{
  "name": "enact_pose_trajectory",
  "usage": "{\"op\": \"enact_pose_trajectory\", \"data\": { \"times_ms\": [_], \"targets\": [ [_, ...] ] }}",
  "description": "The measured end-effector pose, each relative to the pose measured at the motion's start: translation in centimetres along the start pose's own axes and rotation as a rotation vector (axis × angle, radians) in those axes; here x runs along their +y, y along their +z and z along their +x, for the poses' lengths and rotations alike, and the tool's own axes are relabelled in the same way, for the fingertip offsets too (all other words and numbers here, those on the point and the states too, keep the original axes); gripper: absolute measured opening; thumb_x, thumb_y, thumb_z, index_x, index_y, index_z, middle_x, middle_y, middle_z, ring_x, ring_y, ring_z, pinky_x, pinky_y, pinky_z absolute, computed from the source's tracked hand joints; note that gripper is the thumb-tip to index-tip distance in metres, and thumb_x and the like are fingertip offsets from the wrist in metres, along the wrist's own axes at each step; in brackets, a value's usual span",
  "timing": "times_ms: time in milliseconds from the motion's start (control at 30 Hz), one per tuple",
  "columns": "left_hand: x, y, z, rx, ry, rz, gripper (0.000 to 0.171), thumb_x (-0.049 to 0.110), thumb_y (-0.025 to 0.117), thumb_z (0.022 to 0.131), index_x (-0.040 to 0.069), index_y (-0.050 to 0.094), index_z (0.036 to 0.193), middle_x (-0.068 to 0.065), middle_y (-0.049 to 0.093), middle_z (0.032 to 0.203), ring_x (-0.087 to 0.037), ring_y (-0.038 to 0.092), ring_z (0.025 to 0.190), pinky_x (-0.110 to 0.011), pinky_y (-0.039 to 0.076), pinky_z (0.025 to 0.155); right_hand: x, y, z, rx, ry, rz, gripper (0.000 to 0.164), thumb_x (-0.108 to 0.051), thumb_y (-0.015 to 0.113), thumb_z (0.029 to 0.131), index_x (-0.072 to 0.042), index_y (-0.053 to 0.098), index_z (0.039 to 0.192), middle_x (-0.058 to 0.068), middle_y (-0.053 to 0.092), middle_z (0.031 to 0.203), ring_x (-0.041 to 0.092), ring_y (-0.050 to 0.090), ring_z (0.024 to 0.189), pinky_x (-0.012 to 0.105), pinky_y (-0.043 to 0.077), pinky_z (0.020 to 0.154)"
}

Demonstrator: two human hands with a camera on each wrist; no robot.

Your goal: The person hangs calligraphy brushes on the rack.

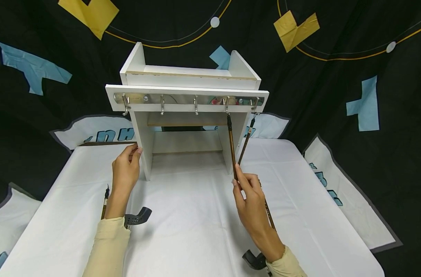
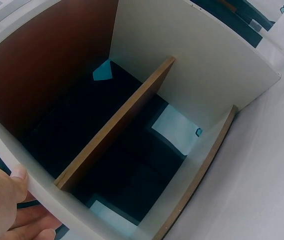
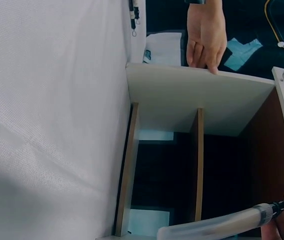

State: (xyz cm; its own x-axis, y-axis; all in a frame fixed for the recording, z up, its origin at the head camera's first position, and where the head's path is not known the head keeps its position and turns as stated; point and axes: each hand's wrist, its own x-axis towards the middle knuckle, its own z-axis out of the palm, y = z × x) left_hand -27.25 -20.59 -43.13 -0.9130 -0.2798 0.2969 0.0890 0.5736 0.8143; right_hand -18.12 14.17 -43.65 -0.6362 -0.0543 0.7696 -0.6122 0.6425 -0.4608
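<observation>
**Right hand pinches a dark brush below a rail of metal hooks**

In the head view, a white shelf unit stands on the white tabletop, its hook rail across the upper centre. The pinched brush, right of centre, slants up from thumb and fingers to the fourth hook from the left; whether its loop sits on that hook cannot be told. A second brush hangs from the rightmost hook, its lower end hidden behind the right hand. At left of centre, the left hand, fingers loosely bent, touches the unit's side panel.

In the left wrist view, the left thumb rests on the panel's front edge at lower left, the other fingers relaxed against the outer side. A middle board runs diagonally through the frame's centre.

In the right wrist view, the right hand, cut off at the lower right, pinches the brush just beside its grey collar; a pale, elongated end points left. The left hand touches the panel at upper centre, and two loop-ended brushes show at upper left.
</observation>
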Motion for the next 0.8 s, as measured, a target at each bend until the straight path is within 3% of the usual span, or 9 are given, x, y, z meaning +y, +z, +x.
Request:
{"op": "enact_pose_trajectory", "data": {
  "times_ms": [267, 567, 800],
  "targets": [
    [-0.03, 0.03, 0.08, -0.003, -0.002, 0.002, 0.051, 0.038, 0.044, 0.115, 0.005, 0.054, 0.152, -0.024, 0.065, 0.141, -0.045, 0.064, 0.127, -0.062, 0.053, 0.104, -0.16, -0.15, -0.03, 0.039, -0.025, 0.023, 0.062, 0.014, 0.069, 0.094, -0.005, 0.056, 0.152, 0.011, 0.063, 0.11, 0.016, 0.062, 0.086, 0.017, 0.051, 0.069],
    [-0.11, 0.09, 0.1, 0.005, 0.007, 0.002, 0.051, 0.037, 0.045, 0.114, 0.004, 0.054, 0.152, -0.025, 0.066, 0.139, -0.045, 0.065, 0.124, -0.062, 0.054, 0.103, -0.24, -0.23, 0.19, 0.023, -0.039, 0.02, 0.062, 0.014, 0.069, 0.094, -0.004, 0.056, 0.152, 0.012, 0.063, 0.11, 0.015, 0.064, 0.085, 0.015, 0.05, 0.07],
    [-0.11, 0.1, 0.03, 0.002, 0.004, -0.002, 0.05, 0.037, 0.045, 0.115, 0.004, 0.054, 0.152, -0.024, 0.065, 0.141, -0.044, 0.065, 0.125, -0.063, 0.053, 0.104, -0.18, -0.17, 0.17, 0.019, -0.028, 0.014, 0.062, 0.013, 0.07, 0.095, -0.006, 0.055, 0.152, 0.012, 0.063, 0.11, 0.015, 0.065, 0.085, 0.02, 0.052, 0.066]
  ]
}}
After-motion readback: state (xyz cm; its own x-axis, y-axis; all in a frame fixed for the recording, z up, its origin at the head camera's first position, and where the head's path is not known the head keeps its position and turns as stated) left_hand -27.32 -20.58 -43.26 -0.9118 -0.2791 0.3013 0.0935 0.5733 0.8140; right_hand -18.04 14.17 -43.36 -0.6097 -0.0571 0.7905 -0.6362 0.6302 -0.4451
